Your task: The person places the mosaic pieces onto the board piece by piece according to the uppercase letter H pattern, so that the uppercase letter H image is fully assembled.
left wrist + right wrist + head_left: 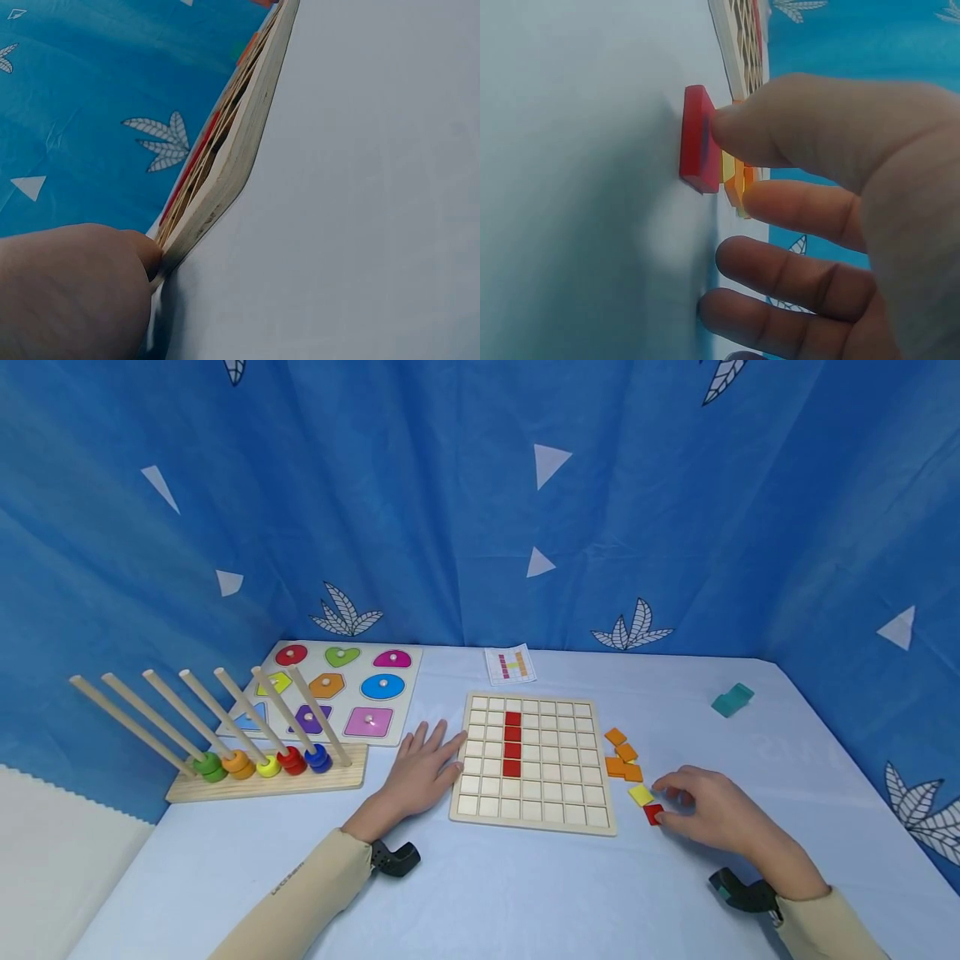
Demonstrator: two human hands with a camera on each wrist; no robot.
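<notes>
A wooden grid board (528,821) lies flat in the middle of the table, with a column of several red tiles (512,733) set in its cells. My left hand (422,772) rests at the board's left edge, fingers spread and straight; in the left wrist view the thumb side (142,251) meets the board's rim. Over on the right, my right hand (708,810) hovers low by a loose red tile (653,814). The thumb (739,131) is at that tile, touching or just above it, while the other fingers stay apart from it. Beside it lies a yellow tile (641,795).
Loose orange tiles (615,767) lie along the board's right side. Behind the board is a small pattern card (510,665). At left stand a peg rack with coloured rings (270,783) and a shape puzzle (348,672). Teal pieces (732,700) lie far right.
</notes>
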